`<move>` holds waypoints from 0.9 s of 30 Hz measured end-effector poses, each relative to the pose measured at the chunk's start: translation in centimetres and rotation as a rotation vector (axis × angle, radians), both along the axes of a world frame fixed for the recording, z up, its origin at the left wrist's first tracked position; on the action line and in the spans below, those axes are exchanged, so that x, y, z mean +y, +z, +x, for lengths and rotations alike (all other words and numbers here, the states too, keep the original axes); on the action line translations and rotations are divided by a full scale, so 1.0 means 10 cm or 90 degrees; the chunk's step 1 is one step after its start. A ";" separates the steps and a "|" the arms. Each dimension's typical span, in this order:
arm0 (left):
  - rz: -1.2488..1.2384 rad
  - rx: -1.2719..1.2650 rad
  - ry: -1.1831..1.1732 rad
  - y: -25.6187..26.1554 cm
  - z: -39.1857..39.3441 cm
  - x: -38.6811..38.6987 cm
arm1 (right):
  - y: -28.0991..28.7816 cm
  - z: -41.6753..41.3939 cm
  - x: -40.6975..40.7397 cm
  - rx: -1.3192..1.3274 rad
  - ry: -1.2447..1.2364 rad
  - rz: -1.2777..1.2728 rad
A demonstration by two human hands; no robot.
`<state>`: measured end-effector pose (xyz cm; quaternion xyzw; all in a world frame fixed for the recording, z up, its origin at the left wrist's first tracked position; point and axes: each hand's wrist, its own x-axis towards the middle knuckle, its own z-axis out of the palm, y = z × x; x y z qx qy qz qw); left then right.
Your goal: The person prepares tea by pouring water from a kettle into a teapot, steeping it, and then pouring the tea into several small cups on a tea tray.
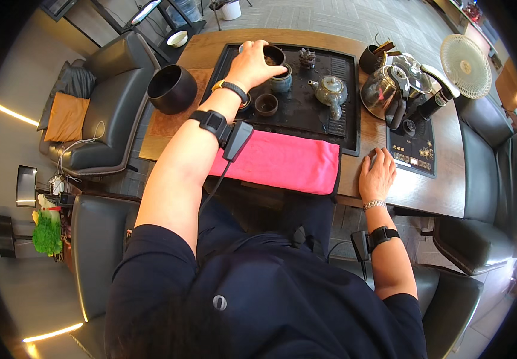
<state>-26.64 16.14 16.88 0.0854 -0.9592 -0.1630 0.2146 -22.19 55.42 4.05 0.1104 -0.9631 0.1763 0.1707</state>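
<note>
My left hand [253,65] reaches over the far left part of a black tea tray [301,114]. Its thumb and fingers are around a dark round cup [275,54]; the hand hides part of the cup's wall. Just below the thumb stands a blue-grey ceramic cup [281,82]. A small brown teacup [266,104] sits nearer to me, beside another cup partly covered by my wrist. To the right on the tray is a speckled grey-blue teapot [331,92]. My right hand [377,174] rests palm down on the wooden table [366,197], holding nothing.
A folded pink towel [294,161] lies along the tray's near edge. A large black pot [172,89] stands at left. On the right are a glass kettle [380,91], an electric tea stove [413,152] and a dark tool holder [368,59]. A small figurine [307,58] sits on the tray.
</note>
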 end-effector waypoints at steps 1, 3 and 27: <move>0.020 -0.002 -0.044 -0.03 0.03 0.04 | 0.00 0.00 0.00 -0.001 0.001 0.001; 0.059 -0.027 -0.111 -0.11 0.13 0.21 | -0.02 0.00 0.02 -0.004 -0.008 0.007; -0.006 0.089 -0.145 -0.73 0.64 0.69 | -0.01 -0.01 0.00 0.007 0.003 0.010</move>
